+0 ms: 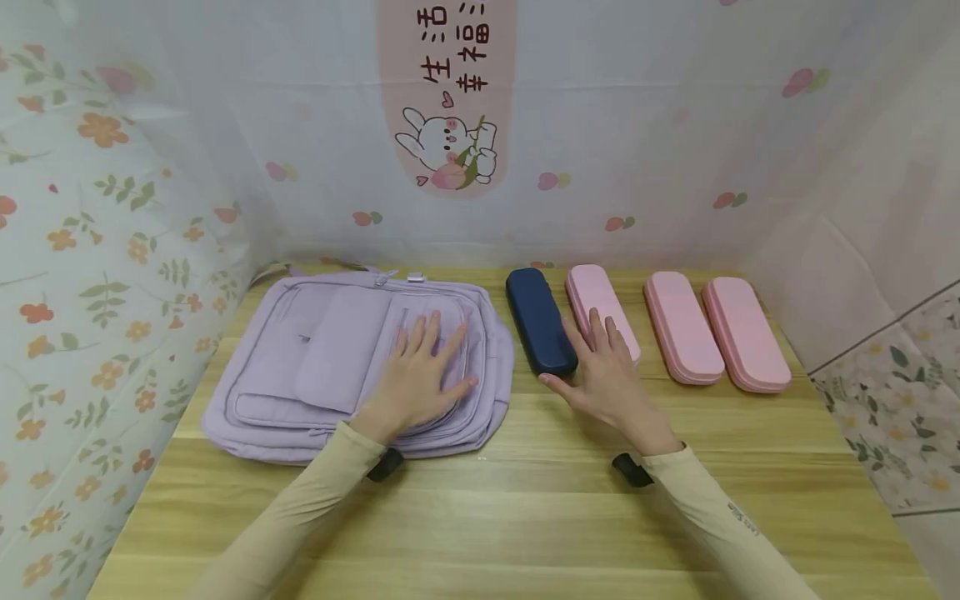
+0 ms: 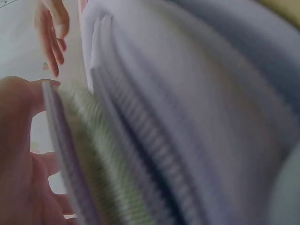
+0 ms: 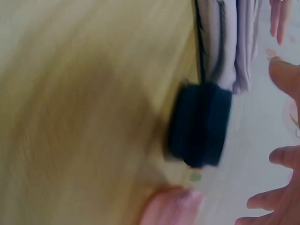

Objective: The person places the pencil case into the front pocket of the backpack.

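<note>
A lilac backpack (image 1: 330, 333) lies flat on the left of the table. Over its front pocket, my left hand (image 1: 412, 375) spreads its fingers and holds nothing. The left wrist view shows the thumb right at a pocket edge (image 2: 70, 154), with pale green lining and a zip beside it. My right hand (image 1: 607, 375), fingers spread, is above the near ends of a navy case (image 1: 536, 321) and a pink case (image 1: 591, 292), overlapping both. In the right wrist view that hand (image 3: 286, 183) grips nothing, and the navy case (image 3: 201, 124) lies between backpack and pink case.
Two more pink cases (image 1: 684, 329) lie side by side at the right. The wooden table (image 1: 495, 525) stretches toward me in front of the items. A white patterned cloth (image 1: 600, 125) hangs behind, with floral cloth (image 1: 97, 292) along the left.
</note>
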Motion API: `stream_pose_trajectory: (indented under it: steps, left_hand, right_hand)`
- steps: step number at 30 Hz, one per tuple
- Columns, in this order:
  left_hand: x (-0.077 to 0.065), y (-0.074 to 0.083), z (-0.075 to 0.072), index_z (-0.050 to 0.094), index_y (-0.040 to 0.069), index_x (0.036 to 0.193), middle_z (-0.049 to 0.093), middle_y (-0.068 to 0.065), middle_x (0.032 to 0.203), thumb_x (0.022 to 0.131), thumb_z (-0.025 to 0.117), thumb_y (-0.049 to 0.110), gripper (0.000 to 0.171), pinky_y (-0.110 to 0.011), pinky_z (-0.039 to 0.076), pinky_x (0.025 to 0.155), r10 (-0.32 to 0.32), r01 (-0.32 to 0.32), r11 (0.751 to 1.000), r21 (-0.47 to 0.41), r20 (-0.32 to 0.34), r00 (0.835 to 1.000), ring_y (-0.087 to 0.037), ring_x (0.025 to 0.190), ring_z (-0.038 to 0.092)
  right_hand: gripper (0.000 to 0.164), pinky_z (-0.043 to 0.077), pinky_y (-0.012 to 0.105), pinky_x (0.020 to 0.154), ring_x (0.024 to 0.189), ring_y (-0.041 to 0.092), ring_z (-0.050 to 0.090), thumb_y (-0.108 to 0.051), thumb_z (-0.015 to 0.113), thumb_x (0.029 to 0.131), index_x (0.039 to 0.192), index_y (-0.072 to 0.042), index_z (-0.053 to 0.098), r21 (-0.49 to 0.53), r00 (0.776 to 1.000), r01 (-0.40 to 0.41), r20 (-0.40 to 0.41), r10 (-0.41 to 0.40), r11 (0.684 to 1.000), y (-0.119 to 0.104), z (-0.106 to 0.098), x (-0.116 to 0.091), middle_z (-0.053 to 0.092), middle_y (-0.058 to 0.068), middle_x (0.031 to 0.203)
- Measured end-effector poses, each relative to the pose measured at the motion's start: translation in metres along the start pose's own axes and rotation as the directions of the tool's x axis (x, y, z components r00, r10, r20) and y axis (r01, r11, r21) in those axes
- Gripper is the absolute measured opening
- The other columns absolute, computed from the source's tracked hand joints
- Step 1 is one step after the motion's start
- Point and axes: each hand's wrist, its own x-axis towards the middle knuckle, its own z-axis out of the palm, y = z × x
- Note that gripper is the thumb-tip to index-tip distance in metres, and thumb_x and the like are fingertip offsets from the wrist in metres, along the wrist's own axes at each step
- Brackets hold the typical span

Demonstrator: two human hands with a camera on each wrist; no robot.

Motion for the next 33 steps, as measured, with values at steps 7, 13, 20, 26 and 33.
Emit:
stream_pose_trajectory:
  steps: [7,13,20,26,33]
  left_hand:
    - [-0.004,0.006,0.005,0.025,0.01,0.162,0.024,-0.028,0.163,0.1,0.051,0.056,0.081,-0.058,0.023,0.125,0.004,0.001,0.997,-0.073,0.058,0.998,-0.048,0.151,0.022]
    - [-0.005,0.01,0.008,0.033,-0.004,0.155,0.038,-0.029,0.157,0.098,0.06,0.044,0.079,-0.055,0.032,0.122,0.03,-0.029,0.998,-0.057,0.017,0.999,-0.047,0.145,0.037]
    - [-0.007,0.014,0.009,0.067,-0.007,0.122,0.066,-0.025,0.129,0.088,0.075,0.025,0.047,-0.052,0.056,0.1,0.039,-0.054,0.994,-0.095,-0.146,0.988,-0.042,0.119,0.064]
    - [-0.009,0.015,0.011,0.075,-0.003,0.102,0.076,-0.016,0.102,0.082,0.074,0.012,0.025,-0.043,0.063,0.078,0.031,-0.073,0.986,-0.151,-0.262,0.964,-0.034,0.092,0.075]
    - [-0.01,0.013,0.011,0.078,0.001,0.093,0.078,-0.013,0.088,0.081,0.074,0.009,0.015,-0.041,0.062,0.073,0.049,-0.107,0.984,-0.142,-0.361,0.931,-0.032,0.082,0.075]
  right_hand:
    - [0.109,0.042,0.072,0.105,0.131,0.066,0.04,-0.05,0.085,0.076,0.156,0.002,0.032,0.046,0.997,0.017,-0.08,-0.013,0.999,-0.006,0.018,0.0,0.034,0.043,0.151]
    - [0.107,0.047,0.067,0.104,0.131,0.058,0.046,-0.045,0.087,0.077,0.15,0.012,0.033,0.139,0.993,-0.042,-0.1,0.056,0.989,-0.012,0.03,0.005,0.037,0.043,0.148]
    - [0.097,0.053,0.06,0.094,0.112,0.051,0.059,-0.038,0.085,0.081,0.143,0.02,0.038,0.205,0.972,-0.199,-0.085,0.22,0.958,-0.019,0.041,0.009,0.052,0.041,0.128]
    - [0.092,0.052,0.058,0.093,0.109,0.052,0.059,-0.035,0.086,0.08,0.138,0.023,0.042,0.235,0.944,-0.302,-0.065,0.325,0.924,-0.021,0.045,0.012,0.056,0.04,0.12]
    - [0.086,0.054,0.057,0.089,0.105,0.051,0.062,-0.036,0.086,0.079,0.133,0.021,0.049,0.295,0.925,-0.345,-0.057,0.376,0.891,-0.02,0.043,0.014,0.06,0.038,0.119]
